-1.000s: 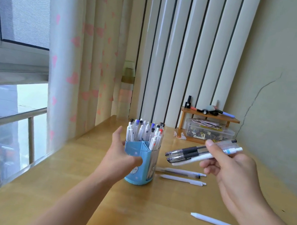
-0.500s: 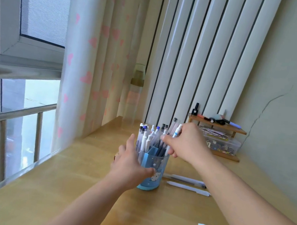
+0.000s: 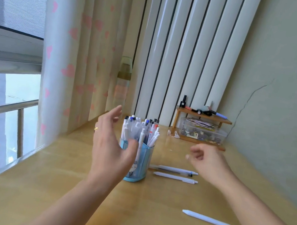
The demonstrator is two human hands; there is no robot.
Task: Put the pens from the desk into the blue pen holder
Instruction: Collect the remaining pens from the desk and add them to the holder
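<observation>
hovering empty beside blue pen holder [image 3: 137,165], left hand [image 3: 109,148] splayed, likely steadying; right hand [image 3: 207,161] loosely curled, empty, above desk pens [image 3: 175,174].

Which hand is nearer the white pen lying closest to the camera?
Right. The right hand hangs empty above the desk with its forearm crossing over the white pen. The left hand is farther off, open in front of the blue pen holder.

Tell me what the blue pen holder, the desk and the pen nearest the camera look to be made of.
Blue pen holder: likely translucent plastic, glossy; the pens show dimly through its wall.
Desk: pale yellow wood or wood-look laminate, smooth with a soft sheen; faint grain bands show, so which one stays open.
Nearest pen: apparently matte white plastic, opaque and even in colour.
</observation>
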